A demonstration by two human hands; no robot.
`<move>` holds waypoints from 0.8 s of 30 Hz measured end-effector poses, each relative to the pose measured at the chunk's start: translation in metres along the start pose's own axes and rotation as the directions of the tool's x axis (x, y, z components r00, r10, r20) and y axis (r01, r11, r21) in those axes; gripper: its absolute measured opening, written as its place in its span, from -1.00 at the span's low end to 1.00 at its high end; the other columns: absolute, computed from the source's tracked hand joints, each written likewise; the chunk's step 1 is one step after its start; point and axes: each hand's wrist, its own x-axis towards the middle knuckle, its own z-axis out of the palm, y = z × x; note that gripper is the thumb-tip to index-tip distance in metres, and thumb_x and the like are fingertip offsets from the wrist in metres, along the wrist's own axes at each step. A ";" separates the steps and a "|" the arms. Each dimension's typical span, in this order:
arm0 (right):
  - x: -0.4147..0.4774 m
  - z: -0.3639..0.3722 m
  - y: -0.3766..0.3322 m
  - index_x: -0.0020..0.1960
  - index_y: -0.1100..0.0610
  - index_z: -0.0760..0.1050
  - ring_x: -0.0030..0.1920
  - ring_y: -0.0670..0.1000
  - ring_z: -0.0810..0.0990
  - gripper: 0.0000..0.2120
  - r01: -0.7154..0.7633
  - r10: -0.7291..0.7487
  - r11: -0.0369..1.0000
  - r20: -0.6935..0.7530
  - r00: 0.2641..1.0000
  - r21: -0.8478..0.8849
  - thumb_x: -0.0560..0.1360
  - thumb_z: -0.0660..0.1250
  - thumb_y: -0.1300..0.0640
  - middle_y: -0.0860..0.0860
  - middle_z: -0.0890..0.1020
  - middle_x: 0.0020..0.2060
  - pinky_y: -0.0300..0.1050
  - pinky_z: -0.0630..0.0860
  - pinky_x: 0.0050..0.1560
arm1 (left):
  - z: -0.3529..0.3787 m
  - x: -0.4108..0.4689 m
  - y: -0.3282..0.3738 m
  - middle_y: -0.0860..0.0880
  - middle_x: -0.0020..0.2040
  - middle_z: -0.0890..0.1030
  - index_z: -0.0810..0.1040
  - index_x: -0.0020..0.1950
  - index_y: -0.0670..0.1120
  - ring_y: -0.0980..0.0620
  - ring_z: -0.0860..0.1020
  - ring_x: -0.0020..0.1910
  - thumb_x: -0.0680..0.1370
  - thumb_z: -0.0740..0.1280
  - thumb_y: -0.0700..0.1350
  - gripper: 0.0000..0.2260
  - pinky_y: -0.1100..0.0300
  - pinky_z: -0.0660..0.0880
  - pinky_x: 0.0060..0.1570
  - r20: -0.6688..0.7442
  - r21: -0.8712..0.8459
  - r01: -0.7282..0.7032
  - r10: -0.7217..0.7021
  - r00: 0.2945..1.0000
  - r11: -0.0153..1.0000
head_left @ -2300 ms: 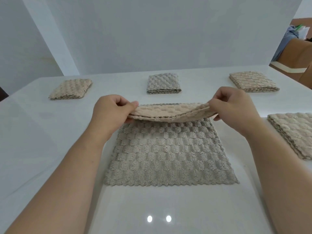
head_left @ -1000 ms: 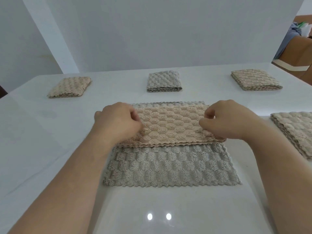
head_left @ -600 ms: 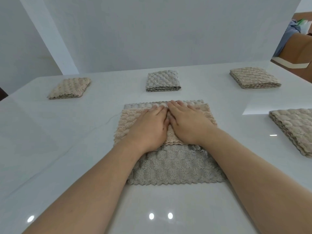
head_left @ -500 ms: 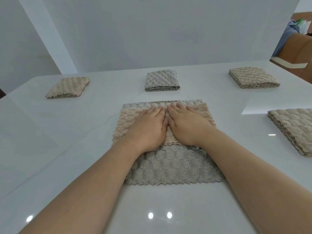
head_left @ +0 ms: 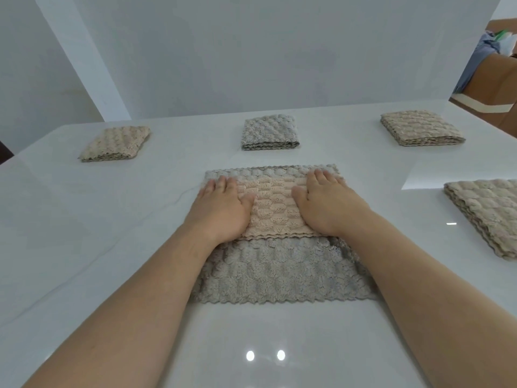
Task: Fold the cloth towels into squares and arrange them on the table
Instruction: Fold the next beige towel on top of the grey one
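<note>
While both palms are lying flat, the left hand [head_left: 221,208] and the right hand [head_left: 324,205] are pressing on the beige folded-over flap [head_left: 272,203] of a bumpy grey cloth towel [head_left: 279,270], fingers straight and gripping nothing. That towel is lying mid-way across the glossy white table [head_left: 84,219], its near grey half showing. Along the far side, a folded beige square towel [head_left: 116,144], a folded grey square towel [head_left: 268,133] and a second folded beige square towel [head_left: 419,128] are sitting well apart, while a thicker beige folded towel [head_left: 486,214] is resting at the right edge.
</note>
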 end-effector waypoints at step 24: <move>0.005 -0.019 0.039 0.21 0.11 0.51 0.25 0.23 0.39 -0.71 -0.181 0.254 0.938 -0.232 0.939 0.295 0.58 0.12 0.08 0.17 0.47 0.18 0.18 0.43 0.28 | -0.015 0.021 -0.045 -0.02 -0.01 0.53 0.53 -0.08 0.04 -0.10 0.52 0.06 0.61 0.35 -0.01 -0.91 -0.04 0.51 0.07 -0.413 -0.259 0.009 -0.119 0.903 0.966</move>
